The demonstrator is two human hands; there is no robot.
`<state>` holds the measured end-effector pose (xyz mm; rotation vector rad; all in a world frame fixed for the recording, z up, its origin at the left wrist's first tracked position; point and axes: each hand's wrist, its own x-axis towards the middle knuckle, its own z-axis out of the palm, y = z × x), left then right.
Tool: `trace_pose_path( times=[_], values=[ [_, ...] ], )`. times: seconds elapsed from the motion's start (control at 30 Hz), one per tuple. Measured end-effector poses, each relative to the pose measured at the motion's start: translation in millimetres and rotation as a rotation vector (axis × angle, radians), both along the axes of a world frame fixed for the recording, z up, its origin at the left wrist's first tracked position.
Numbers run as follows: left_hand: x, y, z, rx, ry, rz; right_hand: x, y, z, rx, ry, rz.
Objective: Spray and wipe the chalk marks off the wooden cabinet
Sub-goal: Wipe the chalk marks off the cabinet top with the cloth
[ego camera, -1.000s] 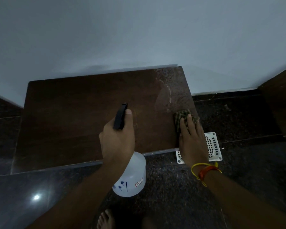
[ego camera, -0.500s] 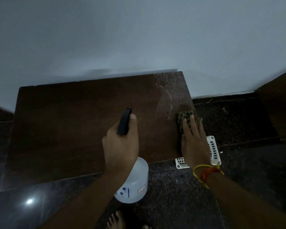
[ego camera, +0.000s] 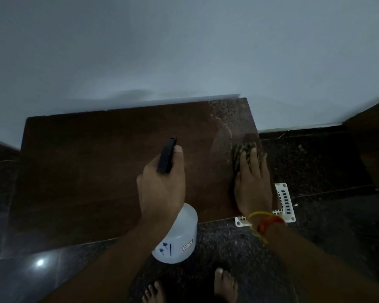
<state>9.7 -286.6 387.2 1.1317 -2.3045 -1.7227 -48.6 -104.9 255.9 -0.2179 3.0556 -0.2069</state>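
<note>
The dark wooden cabinet top [ego camera: 92, 171] fills the middle of the view below a pale wall. Whitish chalk marks and wet speckles [ego camera: 228, 121] cover its far right corner. My left hand [ego camera: 162, 189] grips a clear spray bottle [ego camera: 177, 239] by its black nozzle head, held over the front middle of the cabinet. My right hand [ego camera: 253, 189] lies with straight fingers on a patterned cloth [ego camera: 243, 150], pressing it against the wood near the right edge, just below the chalk marks.
A white slotted plastic basket [ego camera: 286, 202] sits on the dark speckled floor [ego camera: 315, 162] beside the cabinet's right front corner. Dark wood furniture [ego camera: 376, 136] stands at the far right. My bare feet [ego camera: 225, 285] are at the bottom.
My right hand has slid the cloth a little farther up the right edge toward the chalk marks. The left hand keeps the bottle in about the same place; the camera tilted down.
</note>
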Motion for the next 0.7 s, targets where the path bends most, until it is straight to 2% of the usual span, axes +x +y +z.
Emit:
trace_pose_path(
  times=[0.2,0.47,0.7],
  values=[
    [1.1,7.9,-6.3,-0.023,-0.019,0.041,-76.2,6.6,-3.5,0.029,0.034,0.075],
    [-17.5,21.7,0.1,-0.018,-0.042,0.098,-42.4,18.6,-6.6,0.025,-0.04,0.106],
    [-30.7,24.3,-5.3,-0.01,-0.052,0.092,-130.5,8.7,-11.6,0.008,-0.016,0.165]
  ],
)
